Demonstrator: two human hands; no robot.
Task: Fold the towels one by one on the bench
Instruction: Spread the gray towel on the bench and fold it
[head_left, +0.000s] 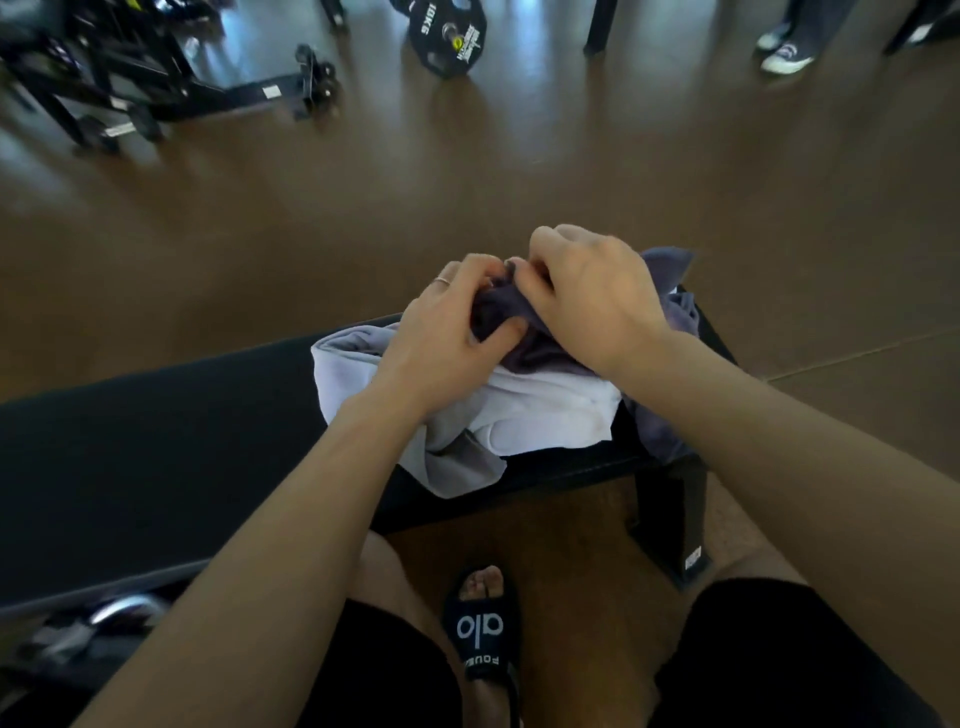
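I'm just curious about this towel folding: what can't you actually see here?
- Head view: both hands, left hand and right hand, cover most of the dark towel.
- White towel: its folds lie under the forearms.
- Bench: left end cut off.

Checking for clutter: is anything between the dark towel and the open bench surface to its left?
Nothing visible. Both the left hand and right hand grip the dark towel; the bench left of the white towel shows bare.

Purple towel (501, 312); white towel (545, 410); black bench (156, 426)
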